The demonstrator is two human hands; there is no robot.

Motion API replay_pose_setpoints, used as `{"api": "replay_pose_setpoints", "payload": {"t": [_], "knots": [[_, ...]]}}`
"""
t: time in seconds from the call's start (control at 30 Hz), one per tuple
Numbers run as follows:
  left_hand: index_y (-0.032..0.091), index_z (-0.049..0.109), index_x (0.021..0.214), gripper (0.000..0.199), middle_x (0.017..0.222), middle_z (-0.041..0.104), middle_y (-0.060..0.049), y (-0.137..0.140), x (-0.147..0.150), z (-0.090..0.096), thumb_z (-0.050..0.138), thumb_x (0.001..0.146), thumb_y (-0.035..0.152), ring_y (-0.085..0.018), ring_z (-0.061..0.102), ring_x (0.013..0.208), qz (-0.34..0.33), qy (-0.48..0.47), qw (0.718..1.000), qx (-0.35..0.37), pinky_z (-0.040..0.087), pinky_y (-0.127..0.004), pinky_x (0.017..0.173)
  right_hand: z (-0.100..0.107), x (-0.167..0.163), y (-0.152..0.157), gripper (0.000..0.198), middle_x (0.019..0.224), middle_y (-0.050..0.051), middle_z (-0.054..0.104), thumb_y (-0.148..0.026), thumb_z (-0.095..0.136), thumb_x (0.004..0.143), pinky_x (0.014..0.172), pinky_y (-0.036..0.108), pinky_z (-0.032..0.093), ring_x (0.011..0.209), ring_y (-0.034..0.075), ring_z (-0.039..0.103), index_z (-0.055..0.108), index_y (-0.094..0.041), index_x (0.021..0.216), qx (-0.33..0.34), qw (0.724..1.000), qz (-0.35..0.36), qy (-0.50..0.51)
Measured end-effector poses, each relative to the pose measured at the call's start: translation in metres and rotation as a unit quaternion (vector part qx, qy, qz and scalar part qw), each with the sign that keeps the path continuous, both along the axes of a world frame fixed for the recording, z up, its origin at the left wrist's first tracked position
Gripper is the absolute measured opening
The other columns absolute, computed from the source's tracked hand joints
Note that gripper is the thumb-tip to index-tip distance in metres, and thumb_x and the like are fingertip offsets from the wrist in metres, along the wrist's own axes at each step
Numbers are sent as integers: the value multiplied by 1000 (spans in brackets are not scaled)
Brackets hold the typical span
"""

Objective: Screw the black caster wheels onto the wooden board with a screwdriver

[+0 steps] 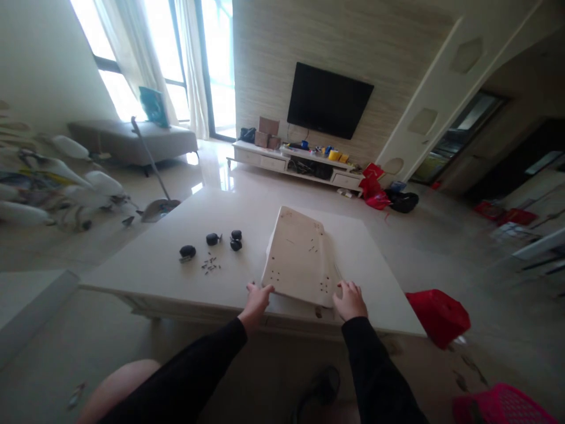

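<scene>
A beige panel (296, 253) lies flat on the white table (150, 259), with groups of small holes near its corners and a few tiny dark pieces on its surface. At its near left corner is my left hand (256, 305), thumb by the edge and fingers apart. My right hand (351, 300) is beside the near right corner, fingers bent and spread along the side. To the left of the panel stand several black casters (187, 251), two of them close together. Several small screws (210, 264) are scattered between the casters and the table's near edge.
A low TV cabinet (269, 160) with boxes and small items stands by the far wall. A dustpan with a long handle (159, 210) is at the left. A red bag (441, 315) and a pink basket (503, 403) are on the right.
</scene>
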State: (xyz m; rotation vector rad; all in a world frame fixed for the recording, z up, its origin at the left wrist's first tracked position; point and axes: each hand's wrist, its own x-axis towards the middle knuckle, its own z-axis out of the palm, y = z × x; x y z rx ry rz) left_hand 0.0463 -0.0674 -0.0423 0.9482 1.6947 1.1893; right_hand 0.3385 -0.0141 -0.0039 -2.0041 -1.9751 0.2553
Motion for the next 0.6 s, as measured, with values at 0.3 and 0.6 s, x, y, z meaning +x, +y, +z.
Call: {"api": "replay_pose_setpoints", "payload": {"t": [0.3,0.6], "knots": [[26,39,133,56,143,65,-19,-12,17,-6,73,90,32,-26,72,119,25,-349,931,-100,63,-42,96,-47,31,59,45,133,19,65,-33,55,95,112,43,46,125,33,61,60,-13,135,-79,993,11,-89],[25,53,129,57,146,65,-16,-10,64,-16,86,82,26,-30,70,127,105,-409,905,-50,65,-50,99,-52,47,58,40,124,23,65,-24,54,93,111,47,45,122,35,60,63,-11,130,-99,986,-9,-135]]}}
